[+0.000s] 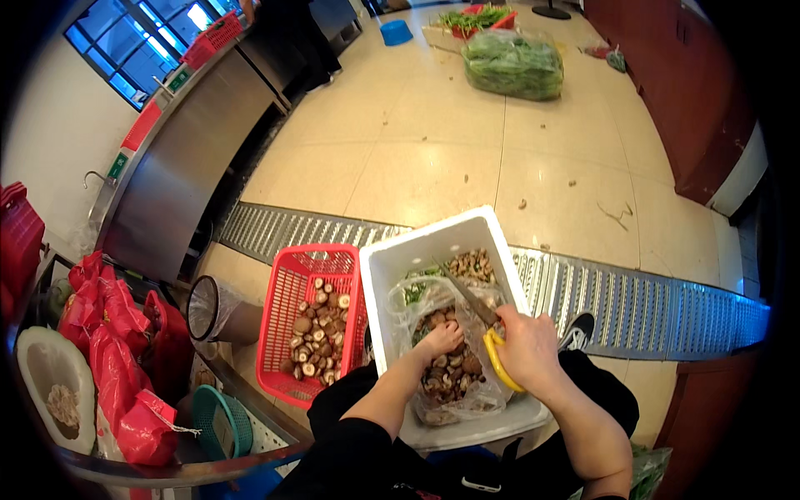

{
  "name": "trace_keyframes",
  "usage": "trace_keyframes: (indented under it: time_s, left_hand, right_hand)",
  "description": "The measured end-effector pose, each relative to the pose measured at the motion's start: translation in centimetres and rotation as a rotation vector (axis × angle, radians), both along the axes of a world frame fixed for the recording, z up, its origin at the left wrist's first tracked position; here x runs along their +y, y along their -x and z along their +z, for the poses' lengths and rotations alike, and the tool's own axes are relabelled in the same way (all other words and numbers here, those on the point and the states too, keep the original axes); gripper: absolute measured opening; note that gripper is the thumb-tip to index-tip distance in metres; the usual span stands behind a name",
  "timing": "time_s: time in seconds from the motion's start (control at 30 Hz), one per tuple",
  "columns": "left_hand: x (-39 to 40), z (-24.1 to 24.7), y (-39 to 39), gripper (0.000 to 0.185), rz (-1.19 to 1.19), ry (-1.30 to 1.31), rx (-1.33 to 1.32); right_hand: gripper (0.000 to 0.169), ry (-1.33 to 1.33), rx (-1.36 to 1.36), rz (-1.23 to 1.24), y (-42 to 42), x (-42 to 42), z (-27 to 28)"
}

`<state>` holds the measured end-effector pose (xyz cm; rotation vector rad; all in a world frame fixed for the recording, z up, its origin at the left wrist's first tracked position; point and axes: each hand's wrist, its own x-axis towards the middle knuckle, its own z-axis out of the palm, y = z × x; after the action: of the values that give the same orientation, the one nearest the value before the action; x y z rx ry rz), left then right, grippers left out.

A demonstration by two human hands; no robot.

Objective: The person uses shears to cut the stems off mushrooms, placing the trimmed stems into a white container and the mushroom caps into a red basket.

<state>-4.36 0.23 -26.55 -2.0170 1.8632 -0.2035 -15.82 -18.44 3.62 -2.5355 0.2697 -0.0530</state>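
Observation:
In front of me stands a white foam box with a clear plastic bag of brown mushrooms inside it. My left hand reaches into the bag among the mushrooms; whether its fingers grip one is hidden. Scissors with yellow handles are held in my right hand, their dark blades pointing up and left over the box. Cut mushroom stems and some greens lie at the box's far end. To the left, a red plastic basket holds many mushrooms.
A bin with a clear liner stands left of the basket. Red plastic bags, a cut winter melon and a teal basket sit lower left. A metal drain grate crosses the floor. Bagged greens and a standing person are farther off.

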Motion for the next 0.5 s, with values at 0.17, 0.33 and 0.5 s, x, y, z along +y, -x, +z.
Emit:
trace_keyframes:
  time_s: [0.17,0.33,0.5]
  left_hand:
    - [0.1,0.3,-0.2,0.015,0.008,0.051,0.054]
    - [0.9,2.3,-0.7,0.012,0.317,0.086,0.523]
    - [-0.4,13.2,-3.1,0.027,0.850,0.178,0.835]
  right_hand:
    - [0.021,0.012,-0.030,0.027,0.0,0.2,-0.3]
    - [0.024,0.032,-0.056,0.052,-0.6,0.7,-0.8]
    - [0.020,0.049,-0.082,0.058,-0.3,1.3,-0.5]
